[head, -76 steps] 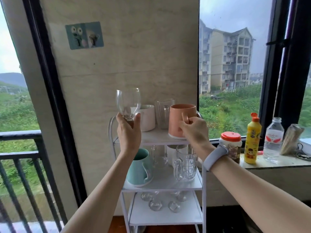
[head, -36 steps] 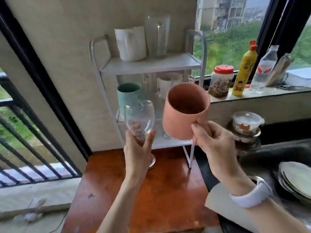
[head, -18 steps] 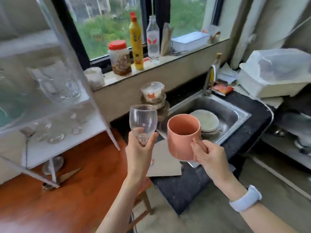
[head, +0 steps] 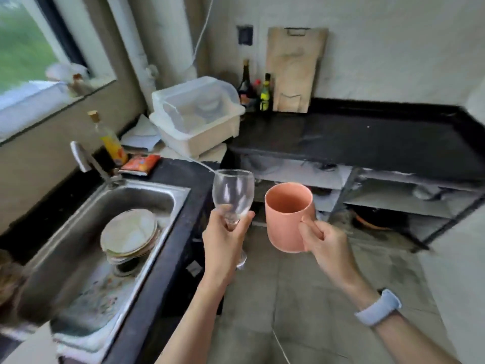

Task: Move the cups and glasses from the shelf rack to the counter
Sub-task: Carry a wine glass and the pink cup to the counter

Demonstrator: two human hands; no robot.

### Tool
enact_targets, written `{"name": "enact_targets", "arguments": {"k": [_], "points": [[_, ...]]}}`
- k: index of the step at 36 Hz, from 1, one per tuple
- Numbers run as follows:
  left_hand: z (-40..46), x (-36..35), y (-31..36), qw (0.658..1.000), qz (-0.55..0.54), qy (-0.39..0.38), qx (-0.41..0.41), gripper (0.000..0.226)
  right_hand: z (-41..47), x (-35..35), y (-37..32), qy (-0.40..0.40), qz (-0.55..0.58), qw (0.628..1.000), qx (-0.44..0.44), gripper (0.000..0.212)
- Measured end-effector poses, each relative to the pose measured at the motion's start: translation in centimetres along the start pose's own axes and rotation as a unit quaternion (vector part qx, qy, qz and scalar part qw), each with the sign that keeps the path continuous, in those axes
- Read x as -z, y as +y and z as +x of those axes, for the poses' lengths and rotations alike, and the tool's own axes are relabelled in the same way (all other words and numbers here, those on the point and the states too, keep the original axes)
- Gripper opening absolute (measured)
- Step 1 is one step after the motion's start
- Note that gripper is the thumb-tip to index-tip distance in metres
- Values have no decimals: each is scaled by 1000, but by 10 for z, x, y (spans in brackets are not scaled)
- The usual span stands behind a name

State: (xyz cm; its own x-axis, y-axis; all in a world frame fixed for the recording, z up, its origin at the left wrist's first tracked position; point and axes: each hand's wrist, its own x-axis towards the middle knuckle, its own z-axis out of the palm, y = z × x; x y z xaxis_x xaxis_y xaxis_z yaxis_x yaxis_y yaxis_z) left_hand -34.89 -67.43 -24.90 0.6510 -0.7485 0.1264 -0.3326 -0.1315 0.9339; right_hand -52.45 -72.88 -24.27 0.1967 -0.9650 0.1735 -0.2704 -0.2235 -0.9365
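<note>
1. Black stone counter [head: 367, 143] runs along the far wall of a small kitchen, its top bare in the middle, with open shelves underneath and grey floor tiles in front.
2. At the counter's back edge a wooden cutting board [head: 295, 72] leans upright against the wall, and a few dark sauce bottles [head: 246, 82] stand just beside it.
3. A white plastic dish bin [head: 196, 114] with a clear lid sits in the corner, between the counter and the sink side.
4. On the left, a steel sink [head: 86, 232] holds a stack of plates [head: 128, 235]; a tap and a corked oil bottle [head: 109, 139] stand behind it.
5. The left hand [head: 223, 243] grasps a clear wine glass [head: 233, 195] by the stem, fingers and thumb wrapped under the bowl; the glass is upright, in the air above the floor, near the sink counter's edge.
6. The right hand [head: 325, 243] grips a pink mug [head: 287, 216] by its handle, fingers curled through it; the mug is upright, held in the air short of the far counter.
7. Glass and mug are side by side, close but apart.
8. A light blue wristband [head: 378, 307] sits on the right wrist.
</note>
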Motion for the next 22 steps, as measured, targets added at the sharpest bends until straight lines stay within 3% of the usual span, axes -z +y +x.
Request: {"name": "enact_targets", "arguments": {"k": [7, 22], "points": [[56, -119, 19, 992, -5, -125, -12, 27, 73, 59, 55, 92, 10, 995, -45, 49], [295, -342, 54, 976, -31, -206, -57, 22, 345, 109, 118, 183, -34, 978, -93, 47]]}}
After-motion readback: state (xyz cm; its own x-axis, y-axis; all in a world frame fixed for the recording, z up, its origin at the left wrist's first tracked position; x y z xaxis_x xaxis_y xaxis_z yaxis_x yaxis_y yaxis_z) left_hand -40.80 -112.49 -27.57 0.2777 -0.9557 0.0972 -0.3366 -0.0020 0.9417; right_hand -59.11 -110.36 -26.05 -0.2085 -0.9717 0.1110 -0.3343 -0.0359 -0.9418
